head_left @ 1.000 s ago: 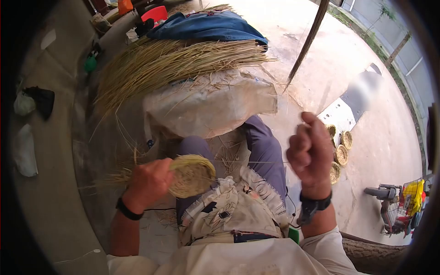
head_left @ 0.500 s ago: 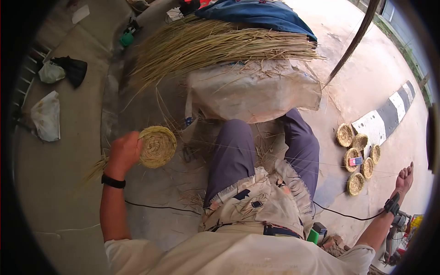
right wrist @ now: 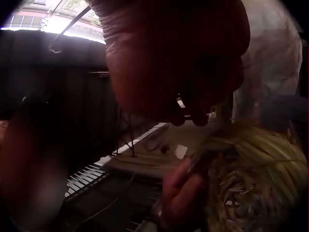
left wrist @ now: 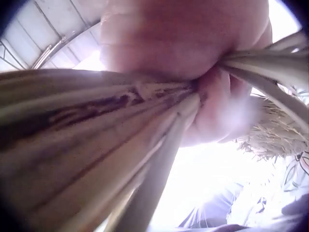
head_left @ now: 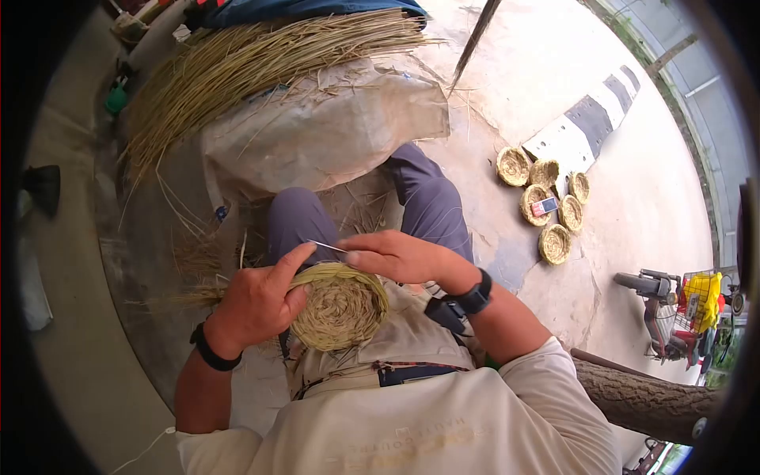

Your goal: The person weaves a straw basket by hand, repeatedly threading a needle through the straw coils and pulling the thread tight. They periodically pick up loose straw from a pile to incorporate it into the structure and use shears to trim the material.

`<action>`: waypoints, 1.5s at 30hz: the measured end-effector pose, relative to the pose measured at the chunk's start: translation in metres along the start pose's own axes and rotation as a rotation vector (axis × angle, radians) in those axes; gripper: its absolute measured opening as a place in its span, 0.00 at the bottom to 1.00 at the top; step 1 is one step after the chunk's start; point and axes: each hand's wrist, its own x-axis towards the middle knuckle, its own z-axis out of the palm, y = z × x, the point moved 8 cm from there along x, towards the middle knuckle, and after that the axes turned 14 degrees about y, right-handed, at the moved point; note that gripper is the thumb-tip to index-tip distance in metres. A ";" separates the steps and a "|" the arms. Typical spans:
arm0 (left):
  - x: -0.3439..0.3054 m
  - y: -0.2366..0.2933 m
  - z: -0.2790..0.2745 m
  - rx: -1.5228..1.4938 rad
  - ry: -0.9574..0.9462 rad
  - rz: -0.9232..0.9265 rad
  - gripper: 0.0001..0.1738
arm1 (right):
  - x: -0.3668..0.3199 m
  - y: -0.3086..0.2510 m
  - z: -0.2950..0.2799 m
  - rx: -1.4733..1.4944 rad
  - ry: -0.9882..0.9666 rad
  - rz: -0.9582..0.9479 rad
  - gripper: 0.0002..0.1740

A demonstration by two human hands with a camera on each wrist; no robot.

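A round coiled straw basket point(head_left: 340, 315) rests at the person's lap, its open side facing up. The left hand point(head_left: 257, 305) grips its left rim, with the thumb at the edge and the index finger stretched toward the needle. Loose straw ends point(left wrist: 82, 154) run through that hand's grip in the left wrist view and stick out to the left in the head view. Above the far rim, the right hand point(head_left: 400, 257) pinches a thin needle point(head_left: 328, 246), whose other end reaches the left index fingertip. In the right wrist view the basket's coils point(right wrist: 241, 188) lie below the right hand.
A large straw bundle point(head_left: 269, 75) lies beyond the knees, behind a pale sack point(head_left: 324, 142). Several small finished baskets point(head_left: 555, 245) sit on the floor at right, one bearing a small box point(head_left: 544, 207). A log point(head_left: 633, 392) and a motorbike point(head_left: 657, 309) stand farther right.
The right hand swung far out to the right, drawing a long thread, then came back to the basket. The left hand brought the basket from the left side to the lap.
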 end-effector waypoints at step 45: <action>-0.030 -0.041 0.039 -0.254 -0.042 -0.191 0.20 | -0.028 -0.077 0.097 0.302 -0.431 -0.370 0.10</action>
